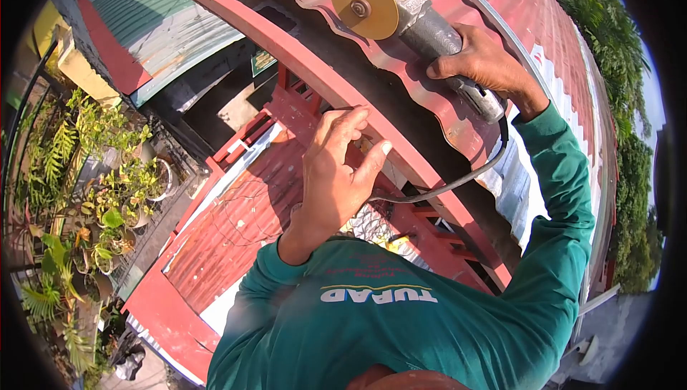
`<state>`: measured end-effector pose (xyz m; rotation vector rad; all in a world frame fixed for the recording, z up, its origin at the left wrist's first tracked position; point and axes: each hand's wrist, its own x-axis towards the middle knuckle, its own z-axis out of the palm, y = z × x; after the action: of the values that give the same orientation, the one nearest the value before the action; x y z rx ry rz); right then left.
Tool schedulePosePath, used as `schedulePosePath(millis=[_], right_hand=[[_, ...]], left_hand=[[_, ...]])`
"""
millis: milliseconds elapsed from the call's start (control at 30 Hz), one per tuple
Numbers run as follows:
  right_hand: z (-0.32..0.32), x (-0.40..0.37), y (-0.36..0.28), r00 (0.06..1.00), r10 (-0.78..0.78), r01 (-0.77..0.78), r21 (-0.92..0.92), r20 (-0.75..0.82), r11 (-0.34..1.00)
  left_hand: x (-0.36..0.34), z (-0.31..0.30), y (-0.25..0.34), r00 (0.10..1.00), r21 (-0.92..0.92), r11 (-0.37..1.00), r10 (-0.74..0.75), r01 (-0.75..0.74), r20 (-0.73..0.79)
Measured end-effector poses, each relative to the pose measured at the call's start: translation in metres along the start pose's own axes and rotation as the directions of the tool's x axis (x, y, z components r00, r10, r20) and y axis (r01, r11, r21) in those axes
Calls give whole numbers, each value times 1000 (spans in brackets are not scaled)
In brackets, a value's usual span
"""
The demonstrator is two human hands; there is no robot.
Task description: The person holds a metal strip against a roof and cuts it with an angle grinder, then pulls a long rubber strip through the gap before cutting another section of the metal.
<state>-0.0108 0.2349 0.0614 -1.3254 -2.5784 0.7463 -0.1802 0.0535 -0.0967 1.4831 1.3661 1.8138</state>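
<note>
Right hand (486, 68), grip clenched round the grey metal angle grinder (429, 28), yellow disc (363, 5) up over the red corrugated roof sheet (458, 125). It looks heavy and rigid: hold the body. Left hand (333, 175) rests loosely on the red steel beam (286, 50).

Hard, bright daylight fills the view. Sun strikes the right hand (486, 64) and the grinder (429, 28) in it. The grey metal carries soft highlights, and the yellow disc (363, 5) is crisp and unblurred. The left hand (333, 175) is evenly lit and sharp. Between the hands a deep black shadow lies under the corrugated roof edge (447, 118). Below the right hand a pale metal sheet (519, 189) glares nearly white. Far from both hands the fisheye lens bends straight lines and a black vignette swallows the corners. The sky strip (647, 100) beyond the right hand is washed out.
</note>
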Motion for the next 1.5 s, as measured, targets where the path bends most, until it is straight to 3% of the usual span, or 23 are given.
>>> schedulePosePath(millis=[233,1133,1300,1500], right_hand=[[6,11,-3,999,2,-4,54,32,999],[4,16,-12,995,87,-88,20,51,996],[7,15,-17,993,91,-101,135,77,986],[5,21,-13,996,58,-59,23,63,998]], left_hand=[[-7,4,-12,999,97,994,43,-40,-22],[-3,5,-15,991,90,989,123,-118,-57],[-3,6,-16,988,87,988,134,-127,-73],[-5,5,-14,991,90,990,116,-110,-65]])
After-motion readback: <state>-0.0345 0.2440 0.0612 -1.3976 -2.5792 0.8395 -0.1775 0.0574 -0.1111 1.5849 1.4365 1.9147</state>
